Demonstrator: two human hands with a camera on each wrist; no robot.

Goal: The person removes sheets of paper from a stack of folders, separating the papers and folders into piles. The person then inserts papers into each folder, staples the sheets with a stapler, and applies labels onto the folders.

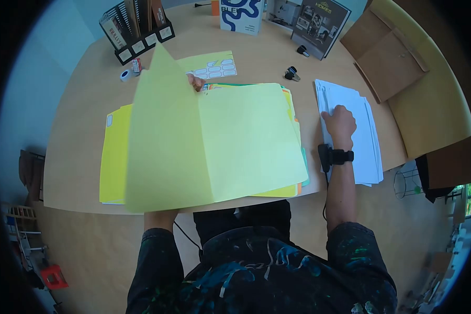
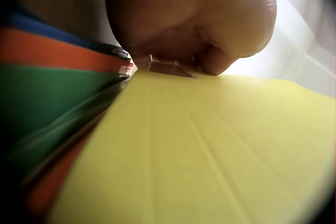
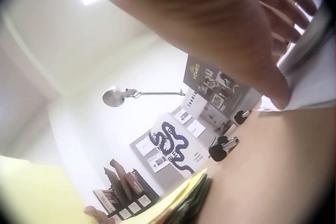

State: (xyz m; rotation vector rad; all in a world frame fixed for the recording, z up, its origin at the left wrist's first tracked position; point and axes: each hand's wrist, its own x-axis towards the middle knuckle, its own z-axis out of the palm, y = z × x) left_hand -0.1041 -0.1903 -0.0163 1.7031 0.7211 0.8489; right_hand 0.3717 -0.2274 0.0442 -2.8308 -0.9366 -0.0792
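A pale yellow file folder (image 1: pixel 254 138) lies spread over a pile of coloured folders, its left flap (image 1: pixel 165 136) raised. My left forearm passes behind that flap. At the top of the fold, my left hand (image 1: pixel 196 82) grips the folder; the left wrist view shows its curled fingers at the yellow edge, beside orange, green and blue folders (image 2: pixel 58 87). To the right, my right hand (image 1: pixel 341 124) rests over a stack of white paper (image 1: pixel 365 136). In the right wrist view its thumb (image 3: pixel 278 90) is at the paper's edge and its fingers extend loosely over the sheets.
A brighter yellow folder (image 1: pixel 114 157) lies at the left. Behind are a label sheet (image 1: pixel 214 65), a tape roll (image 1: pixel 125 75), a black file holder (image 1: pixel 141 47) and standing books (image 1: pixel 319 26). Black clips (image 1: pixel 292 74) lie near the paper. A brown envelope (image 1: pixel 392 65) is at the right.
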